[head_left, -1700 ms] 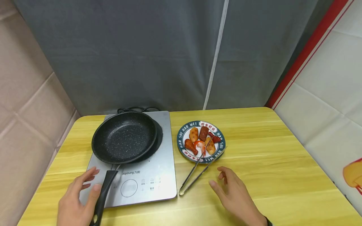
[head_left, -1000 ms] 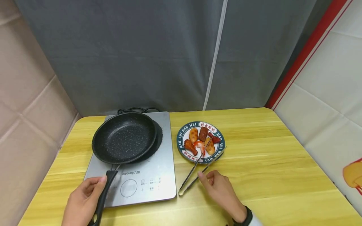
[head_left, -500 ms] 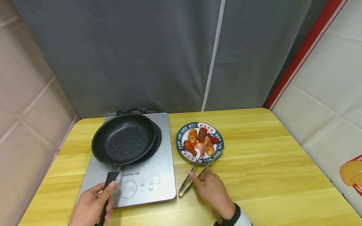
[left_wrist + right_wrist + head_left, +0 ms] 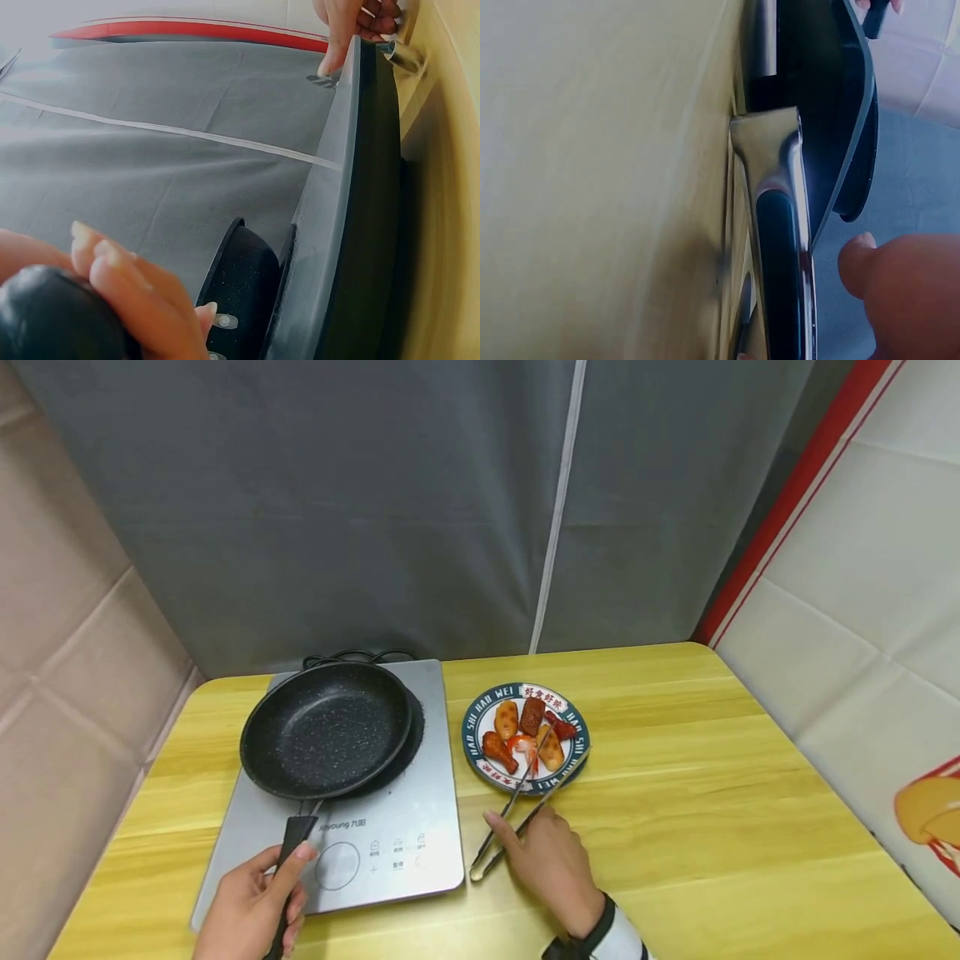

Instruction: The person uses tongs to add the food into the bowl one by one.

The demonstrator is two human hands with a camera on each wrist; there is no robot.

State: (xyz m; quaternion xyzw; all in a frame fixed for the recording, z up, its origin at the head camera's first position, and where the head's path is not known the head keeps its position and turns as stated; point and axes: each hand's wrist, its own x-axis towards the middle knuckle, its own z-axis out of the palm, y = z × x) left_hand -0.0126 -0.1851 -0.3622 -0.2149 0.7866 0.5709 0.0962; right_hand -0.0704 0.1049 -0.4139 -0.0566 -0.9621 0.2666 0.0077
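Observation:
My left hand [image 4: 251,902] grips the black handle of a speckled black frying pan [image 4: 326,731], which sits on a silver induction cooker [image 4: 420,777]. In the left wrist view the fingers curl around the handle end [image 4: 60,315]. Over metal tongs [image 4: 491,863] lies my right hand [image 4: 551,864], thumb on one side and fingers on the other. The right wrist view has the thumb [image 4: 900,285] apart from the tongs, whose arms are spread. Their far ends reach over a round plate [image 4: 474,727] bearing a drumstick [image 4: 499,752], a shrimp [image 4: 524,747] and other food pieces.
Black cable [image 4: 360,654] lies coiled behind the cooker. The yellow wooden table [image 4: 697,793] extends to the right. A grey curtain [image 4: 337,510] hangs at the back, with pale walls on both sides.
My left hand has moved from beside the handle to a grip around it. My right hand has moved left onto the tongs. Pan, tongs and plate stay in place.

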